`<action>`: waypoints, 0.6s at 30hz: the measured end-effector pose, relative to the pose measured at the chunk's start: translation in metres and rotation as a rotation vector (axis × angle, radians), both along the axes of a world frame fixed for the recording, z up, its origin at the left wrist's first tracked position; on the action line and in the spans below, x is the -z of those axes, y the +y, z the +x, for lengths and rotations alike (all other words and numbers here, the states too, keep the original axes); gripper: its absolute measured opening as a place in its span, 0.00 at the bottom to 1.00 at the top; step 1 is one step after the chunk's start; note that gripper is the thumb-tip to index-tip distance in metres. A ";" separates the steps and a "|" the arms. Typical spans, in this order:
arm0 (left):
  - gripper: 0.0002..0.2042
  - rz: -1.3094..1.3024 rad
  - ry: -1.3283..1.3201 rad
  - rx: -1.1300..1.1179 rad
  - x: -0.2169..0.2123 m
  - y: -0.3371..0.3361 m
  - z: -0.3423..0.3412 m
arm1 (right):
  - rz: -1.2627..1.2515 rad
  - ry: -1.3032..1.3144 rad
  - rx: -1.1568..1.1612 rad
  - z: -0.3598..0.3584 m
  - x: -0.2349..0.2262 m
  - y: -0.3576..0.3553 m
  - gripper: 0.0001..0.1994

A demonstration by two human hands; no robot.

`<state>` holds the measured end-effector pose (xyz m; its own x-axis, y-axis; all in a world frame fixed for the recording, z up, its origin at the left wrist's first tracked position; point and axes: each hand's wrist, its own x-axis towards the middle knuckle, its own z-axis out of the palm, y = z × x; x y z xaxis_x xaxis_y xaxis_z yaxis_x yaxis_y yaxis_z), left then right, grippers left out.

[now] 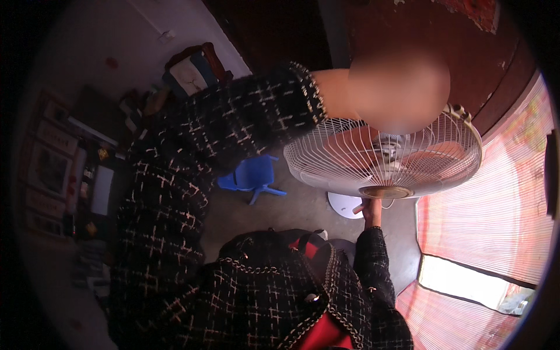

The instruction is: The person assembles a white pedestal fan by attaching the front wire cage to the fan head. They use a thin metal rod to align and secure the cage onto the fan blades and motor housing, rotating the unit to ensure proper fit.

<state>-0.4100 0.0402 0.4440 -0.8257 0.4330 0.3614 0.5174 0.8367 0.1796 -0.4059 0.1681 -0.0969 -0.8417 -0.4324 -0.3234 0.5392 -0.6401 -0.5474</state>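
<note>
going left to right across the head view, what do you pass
shelves → wooden chair → blue plastic chair → fan, with the right hand under its grille and the left hand on top → red curtain

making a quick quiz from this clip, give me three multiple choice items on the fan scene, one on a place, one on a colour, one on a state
1. Where is the right hand?
A. under the fan head, at the stand
B. on the blue chair
C. on the curtain

2. What colour is the small plastic chair?
A. green
B. blue
C. yellow

3. How does the white fan stand?
A. lying flat on the floor
B. packed in a box
C. upright on its round base

Answers: 1 A, the hand sits just below the grille's hub. 2 B, it is plainly blue. 3 C, the head is raised above its base on the floor.
</note>
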 end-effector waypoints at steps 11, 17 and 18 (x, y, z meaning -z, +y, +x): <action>0.09 0.167 0.226 0.265 0.037 -0.044 0.012 | 0.020 0.065 -0.025 -0.010 0.011 0.017 0.20; 0.08 0.275 0.004 0.215 0.028 -0.017 0.008 | 0.579 0.438 -0.145 0.000 -0.018 0.021 0.22; 0.08 0.269 -0.022 0.166 0.023 -0.012 0.014 | 0.469 0.332 0.002 0.005 -0.026 0.010 0.11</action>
